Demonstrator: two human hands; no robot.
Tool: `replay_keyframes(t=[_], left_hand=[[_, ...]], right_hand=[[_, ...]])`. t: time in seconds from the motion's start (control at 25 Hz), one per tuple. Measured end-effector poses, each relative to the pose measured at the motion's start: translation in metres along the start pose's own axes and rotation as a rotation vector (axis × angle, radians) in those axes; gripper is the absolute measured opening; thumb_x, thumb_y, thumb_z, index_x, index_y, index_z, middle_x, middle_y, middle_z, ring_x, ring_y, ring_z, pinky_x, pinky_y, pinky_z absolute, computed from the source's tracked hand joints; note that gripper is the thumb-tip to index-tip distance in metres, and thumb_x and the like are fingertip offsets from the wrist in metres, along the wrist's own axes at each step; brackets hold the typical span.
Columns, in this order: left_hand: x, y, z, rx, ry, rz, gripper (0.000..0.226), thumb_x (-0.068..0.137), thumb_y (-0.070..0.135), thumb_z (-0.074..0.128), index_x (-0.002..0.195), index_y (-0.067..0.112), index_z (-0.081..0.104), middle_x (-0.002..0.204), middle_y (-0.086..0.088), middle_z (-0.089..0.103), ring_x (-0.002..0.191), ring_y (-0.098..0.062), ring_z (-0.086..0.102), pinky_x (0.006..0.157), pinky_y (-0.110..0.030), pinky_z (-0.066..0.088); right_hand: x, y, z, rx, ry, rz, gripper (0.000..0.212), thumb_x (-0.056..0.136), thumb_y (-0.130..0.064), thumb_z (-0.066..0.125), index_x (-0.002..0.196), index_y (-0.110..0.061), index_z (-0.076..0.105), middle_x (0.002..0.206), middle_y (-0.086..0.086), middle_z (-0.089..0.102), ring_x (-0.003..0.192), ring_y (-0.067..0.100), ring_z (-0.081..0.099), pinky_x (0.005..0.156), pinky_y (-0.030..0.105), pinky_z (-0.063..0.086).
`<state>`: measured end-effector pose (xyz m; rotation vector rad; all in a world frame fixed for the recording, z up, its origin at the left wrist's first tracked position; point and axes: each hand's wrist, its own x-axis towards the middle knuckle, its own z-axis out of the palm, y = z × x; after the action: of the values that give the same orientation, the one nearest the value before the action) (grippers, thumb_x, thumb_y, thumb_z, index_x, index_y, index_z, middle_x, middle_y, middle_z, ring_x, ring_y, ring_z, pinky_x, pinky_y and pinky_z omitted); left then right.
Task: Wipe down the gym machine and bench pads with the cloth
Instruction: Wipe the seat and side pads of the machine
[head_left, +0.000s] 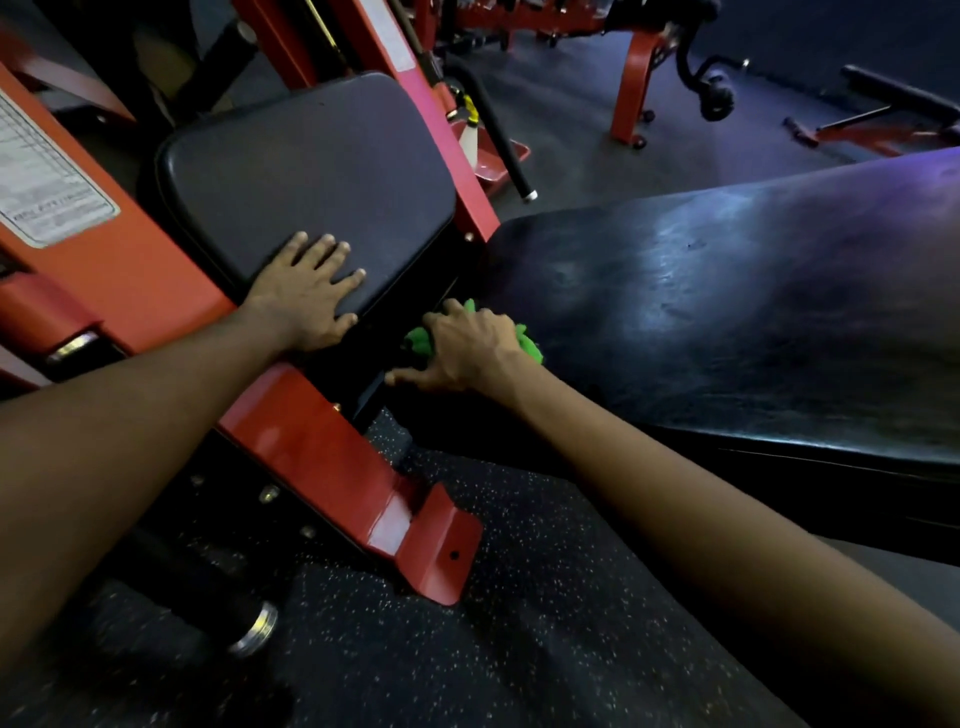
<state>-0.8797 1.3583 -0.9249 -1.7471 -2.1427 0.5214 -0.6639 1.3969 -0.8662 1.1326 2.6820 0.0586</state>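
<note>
Right-hand fingers (449, 312) curl round a green cloth (527, 345) at the near end of a black bench pad (727, 312).

The right hand (467, 348) grips the bunched cloth against the pad's dark end, thumb stretched out to the side, in the gap between the 2 pads. The left hand (306, 296) lies flat on the near corner of the seat pad (311, 182), its 4 fingers (345, 280) spread and straight and holding nothing. Both bare forearms reach in from the bottom of the view. The seat pad sits in a red frame (322, 457) bearing a white label (47, 176), the frame's foot resting on speckled black floor (519, 623). A white bottle (470, 137) stands on a red plate behind the seat pad.
</note>
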Motion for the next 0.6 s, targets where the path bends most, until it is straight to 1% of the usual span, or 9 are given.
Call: replay_keyframes(t=[0.08,0.16,0.28,0.48,0.6], left_hand=[[0.000,-0.001,-0.001,0.011,-0.045,0.012,0.069,0.103,0.057,0.015,0.160,0.025,-0.005,0.167,-0.010,-0.010,0.154,-0.028,-0.011,0.122,-0.046,-0.008],[0.000,-0.002,-0.004,0.025,-0.075,0.003,0.068,0.103,0.056,0.012,0.159,0.025,-0.009,0.167,-0.010,-0.014,0.153,-0.027,-0.015,0.122,-0.046,-0.010],[-0.002,0.002,-0.011,-0.008,-0.142,-0.004,0.069,0.103,0.058,0.013,0.158,0.026,-0.012,0.166,-0.009,-0.017,0.153,-0.027,-0.018,0.122,-0.046,-0.011],[-0.003,0.001,-0.026,-0.036,-0.226,-0.015,0.072,0.102,0.061,0.013,0.159,0.025,-0.012,0.165,-0.008,-0.020,0.152,-0.026,-0.021,0.121,-0.047,-0.013],[-0.001,0.001,-0.017,-0.045,-0.166,-0.036,0.068,0.103,0.057,0.010,0.159,0.025,-0.010,0.166,-0.008,-0.017,0.152,-0.026,-0.020,0.121,-0.046,-0.013]], right_hand=[[-0.016,0.012,0.002,0.013,0.045,-0.034,0.080,0.076,-0.082,0.058,0.130,-0.023,0.056,0.133,0.002,0.054,0.120,0.034,0.058,0.088,0.047,0.049],[-0.019,0.019,0.000,0.059,0.066,-0.043,0.073,0.080,-0.076,0.061,0.131,-0.024,0.056,0.131,0.001,0.053,0.120,0.033,0.058,0.083,0.047,0.048],[-0.016,0.014,0.003,0.093,0.067,-0.047,0.070,0.081,-0.070,0.064,0.132,-0.023,0.056,0.132,0.002,0.052,0.120,0.035,0.056,0.086,0.048,0.048],[-0.018,0.028,-0.016,0.124,0.000,-0.035,0.063,0.085,-0.055,0.070,0.136,-0.022,0.054,0.136,0.004,0.049,0.125,0.036,0.052,0.092,0.050,0.046],[-0.004,0.036,-0.010,0.117,0.045,0.009,0.060,0.085,-0.054,0.068,0.131,-0.019,0.057,0.133,0.007,0.051,0.123,0.038,0.054,0.090,0.050,0.048]])
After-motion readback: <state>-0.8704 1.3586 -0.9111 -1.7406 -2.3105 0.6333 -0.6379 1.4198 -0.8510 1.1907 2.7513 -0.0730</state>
